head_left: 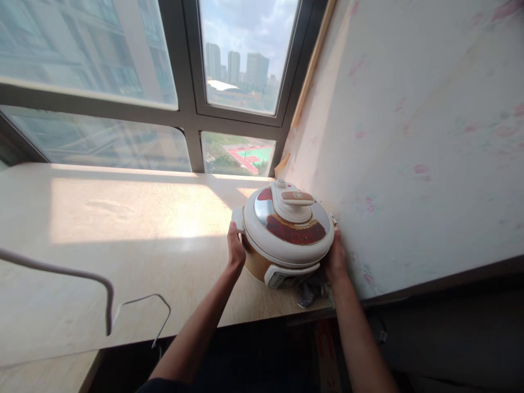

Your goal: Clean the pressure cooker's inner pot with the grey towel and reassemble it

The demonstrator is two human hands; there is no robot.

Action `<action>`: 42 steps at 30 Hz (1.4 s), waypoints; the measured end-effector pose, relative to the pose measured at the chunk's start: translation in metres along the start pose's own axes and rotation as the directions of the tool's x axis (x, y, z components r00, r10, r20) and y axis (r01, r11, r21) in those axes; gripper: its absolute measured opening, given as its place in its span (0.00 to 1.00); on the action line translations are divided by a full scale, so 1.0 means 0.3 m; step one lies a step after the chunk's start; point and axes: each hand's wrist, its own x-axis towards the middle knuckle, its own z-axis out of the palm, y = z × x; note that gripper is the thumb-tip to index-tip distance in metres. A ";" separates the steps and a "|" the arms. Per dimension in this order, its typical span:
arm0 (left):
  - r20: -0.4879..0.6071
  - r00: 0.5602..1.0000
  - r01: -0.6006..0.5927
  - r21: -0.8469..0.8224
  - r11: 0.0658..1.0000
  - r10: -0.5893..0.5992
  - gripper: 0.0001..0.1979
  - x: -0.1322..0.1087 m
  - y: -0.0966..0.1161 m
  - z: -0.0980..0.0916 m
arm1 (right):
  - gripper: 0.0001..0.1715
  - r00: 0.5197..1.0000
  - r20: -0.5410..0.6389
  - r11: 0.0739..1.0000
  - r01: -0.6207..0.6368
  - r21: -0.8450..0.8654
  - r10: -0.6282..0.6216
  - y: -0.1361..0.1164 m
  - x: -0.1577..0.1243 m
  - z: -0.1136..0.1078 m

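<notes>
Two forearms (204, 322) are stretching forward from the bottom edge, a dark sleeve (164, 385) showing at the left one, and both are leading to a cooker (282, 237). It is standing upright at the right end of a pale sill (135, 229), close to the front edge and just beside a flowered wall (429, 136).

The left hand (236, 248) is pinching the cooker's left side handle, its thumb lying along the handle while the other fingers are mostly hiding behind. The right hand (336, 254) is pressing against the opposite side, near the wall; its fingers are hiding, so I cannot tell how tightly they are closing.

The lid (251, 232) is sitting on the body, with a tan-topped grip (298, 197) rising from it, and a control panel (291, 277) is facing the person. Below the panel, a dark bundle (306, 295) is lying on the sill.

Toward the left, a thick grey cable (61, 272) is bending over the sill, and a thin cord (143, 297) is trailing over its front edge. Sunlight is falling through the window (186, 65).
</notes>
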 end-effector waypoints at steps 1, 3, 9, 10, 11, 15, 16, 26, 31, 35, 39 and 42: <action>0.014 0.999 -0.031 -0.023 0.999 0.032 0.29 -0.003 -0.010 -0.025 | 0.33 0.997 -0.083 0.999 -0.005 -0.039 0.002 -0.001 -0.028 -0.020; -0.004 0.996 -0.086 -0.005 0.996 0.086 0.29 -0.011 -0.033 -0.091 | 0.25 0.957 -0.283 0.989 0.015 -0.148 -0.057 0.006 -0.108 -0.056; -0.098 0.994 0.078 0.274 0.959 -0.053 0.19 -0.051 -0.102 -0.346 | 0.27 0.943 -0.076 0.917 0.295 -0.270 -0.325 0.092 -0.454 0.004; -0.107 0.992 0.098 0.305 0.947 -0.068 0.17 -0.062 -0.110 -0.383 | 0.28 0.960 0.066 0.921 0.279 -0.271 -0.271 0.118 -0.499 0.043; -0.117 0.991 0.106 0.333 0.937 -0.071 0.17 -0.074 -0.116 -0.415 | 0.29 0.954 0.243 0.929 0.242 -0.281 -0.175 0.148 -0.533 0.087; -0.050 0.999 0.029 0.428 0.903 -0.008 0.14 -0.125 -0.116 -0.500 | 0.33 0.756 0.648 0.945 0.136 -0.298 0.096 0.298 -0.561 0.279; -0.004 1.000 -0.004 0.450 0.893 0.006 0.13 -0.135 -0.111 -0.512 | 0.34 0.768 0.632 0.953 0.101 -0.287 0.108 0.336 -0.550 0.323; 0.144 0.987 -0.025 0.540 0.841 -0.064 0.08 -0.169 -0.077 -0.531 | 0.42 0.832 0.503 0.944 -0.072 -0.321 0.235 0.474 -0.496 0.443; 0.173 0.982 -0.030 0.544 0.839 -0.077 0.07 -0.173 -0.070 -0.523 | 0.43 0.753 0.605 0.915 0.008 -0.403 0.260 0.453 -0.495 0.439; 0.162 0.984 -0.019 0.534 0.845 -0.080 0.07 -0.173 -0.068 -0.529 | 0.43 0.744 0.643 0.915 0.111 -0.389 0.184 0.451 -0.505 0.442; 0.125 0.989 0.000 0.523 0.852 -0.077 0.07 -0.172 -0.068 -0.537 | 0.41 0.727 0.662 0.907 0.133 -0.399 0.185 0.462 -0.514 0.432; 0.103 0.992 0.012 0.519 0.855 -0.077 0.07 -0.172 -0.067 -0.537 | 0.41 0.720 0.664 0.910 0.113 -0.399 0.202 0.469 -0.516 0.426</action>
